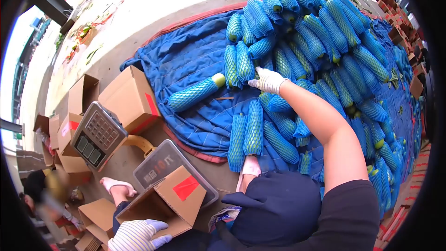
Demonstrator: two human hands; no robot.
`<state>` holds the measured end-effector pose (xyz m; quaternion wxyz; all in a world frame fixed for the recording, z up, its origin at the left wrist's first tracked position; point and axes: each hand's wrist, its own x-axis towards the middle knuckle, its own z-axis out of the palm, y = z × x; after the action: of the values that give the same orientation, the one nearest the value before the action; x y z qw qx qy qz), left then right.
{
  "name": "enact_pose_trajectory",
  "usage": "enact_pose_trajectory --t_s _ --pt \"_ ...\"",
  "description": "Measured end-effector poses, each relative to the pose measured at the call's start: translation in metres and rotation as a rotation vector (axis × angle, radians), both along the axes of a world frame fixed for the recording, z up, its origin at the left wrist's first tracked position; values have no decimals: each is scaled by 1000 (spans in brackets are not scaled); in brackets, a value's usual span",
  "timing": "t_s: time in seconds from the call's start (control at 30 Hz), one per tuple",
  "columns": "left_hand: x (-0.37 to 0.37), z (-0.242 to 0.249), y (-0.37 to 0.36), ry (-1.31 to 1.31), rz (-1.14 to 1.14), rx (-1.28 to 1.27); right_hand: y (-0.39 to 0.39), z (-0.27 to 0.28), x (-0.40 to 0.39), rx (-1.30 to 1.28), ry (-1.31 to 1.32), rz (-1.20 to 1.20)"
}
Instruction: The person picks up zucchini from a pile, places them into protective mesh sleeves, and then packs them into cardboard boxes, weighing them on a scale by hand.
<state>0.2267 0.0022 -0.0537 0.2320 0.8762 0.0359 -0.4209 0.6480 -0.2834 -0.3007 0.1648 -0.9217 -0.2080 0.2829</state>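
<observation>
My right hand [269, 81], in a striped white glove, reaches to the edge of a heap of long green gourds in blue foam nets [325, 32]. Its fingers are apart beside a netted gourd [245, 62], and nothing shows in them. One netted gourd [193, 94] lies alone on the blue quilt [186, 56]. Low in the view, my left hand [139, 236], gloved in white with pale blue fingertips, grips the near edge of an open cardboard box [179, 195]. That box stands over the platform of a scale.
The scale's display and keypad [100, 135] rise at the left, beside a closed carton [130, 97]. More open boxes [95, 218] lie at lower left, near another person [46, 195]. Stacked cartons [385, 4] line the far right.
</observation>
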Motion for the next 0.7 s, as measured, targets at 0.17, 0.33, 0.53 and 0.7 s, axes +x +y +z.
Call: enact_pose_trajectory --t_s 0.17,0.33,0.53,0.7 --pt "162 -14 -16 -200 814 -674 47 -67 58 17 27 -540" --pt "336 -181 -13 -68 849 -902 63 -76 59 -38 30 -567" --pt "385 -284 -44 -103 1123 -1019 44 -98 13 1285 448 -567" --pt "372 -221 -13 -39 1038 -1174 93 -136 48 228 -202 -376"
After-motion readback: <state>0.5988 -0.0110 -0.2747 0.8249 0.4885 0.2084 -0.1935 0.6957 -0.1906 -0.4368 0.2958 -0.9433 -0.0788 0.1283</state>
